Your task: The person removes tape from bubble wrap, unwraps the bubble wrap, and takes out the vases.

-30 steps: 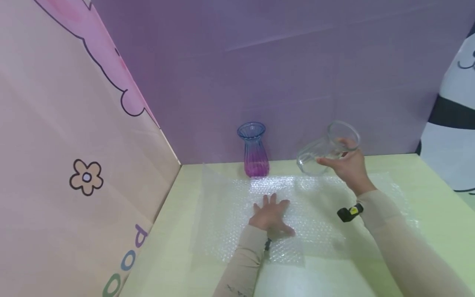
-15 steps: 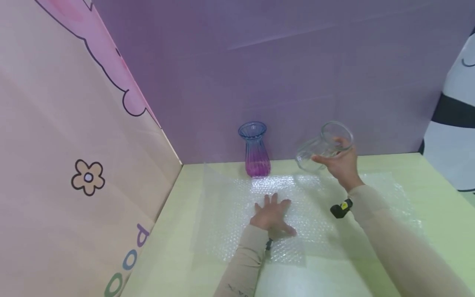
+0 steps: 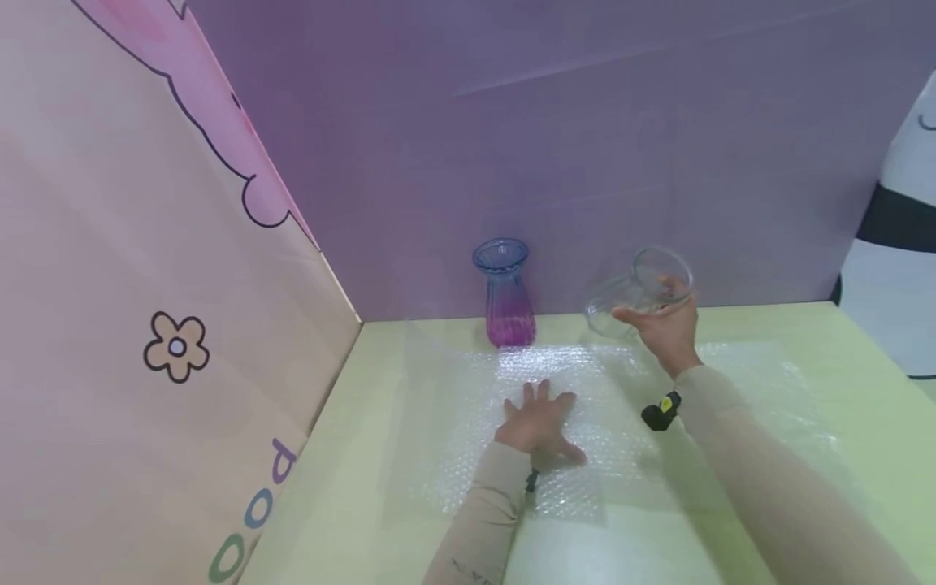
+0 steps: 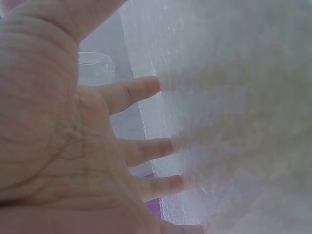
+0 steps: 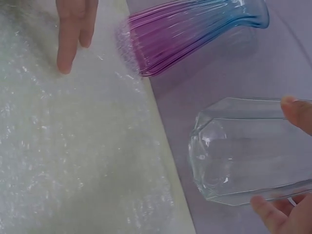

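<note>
My right hand (image 3: 669, 333) grips a clear glass vase (image 5: 239, 151), thumb on one side and fingers on the other. The vase is tilted in the head view, its mouth up toward the right and its base toward the left, close over the back edge of the table. My left hand (image 3: 539, 422) lies with fingers spread on a sheet of bubble wrap (image 3: 629, 447); in the left wrist view its fingertips (image 4: 152, 85) touch the sheet. A ribbed vase (image 3: 509, 305), blue above and purple below, stands upright behind the bubble wrap, beyond my left hand.
The pale table (image 3: 336, 455) carries the bubble wrap across its middle. A purple backdrop (image 3: 585, 162) rises along the back edge. On the left stands a pink printed panel (image 3: 95, 325), and a panda print (image 3: 892, 284) is at the right.
My right hand has shifted slightly left with the clear vase, which now sits a little lower. My left hand stays spread on the bubble wrap.
</note>
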